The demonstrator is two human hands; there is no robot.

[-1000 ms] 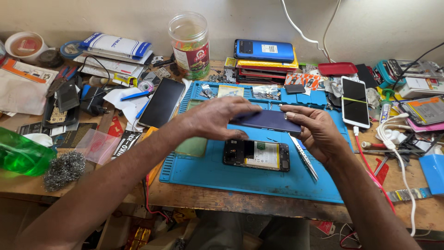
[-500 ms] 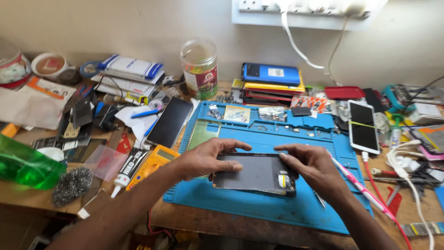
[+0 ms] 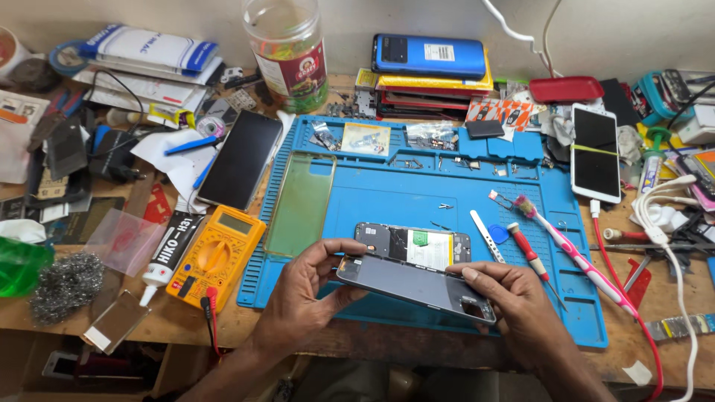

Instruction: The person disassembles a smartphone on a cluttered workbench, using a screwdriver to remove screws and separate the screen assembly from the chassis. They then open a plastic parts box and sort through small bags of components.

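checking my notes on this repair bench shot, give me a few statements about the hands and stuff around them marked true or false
1. Both hands, left and right, hold the grey phone back panel. True.
2. The opened phone lies on the blue mat. True.
3. The yellow multimeter sits right of the mat. False: it is left of it.
4. The pink toothbrush is in the right hand. False: it lies on the mat.

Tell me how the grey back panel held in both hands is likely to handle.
The grey back panel looks thin and flat, so it is probably light and may flex slightly. Left hand and right hand pinch it by its edges; its smooth surface could be slippery. The camera cutout near one end likely weakens it.
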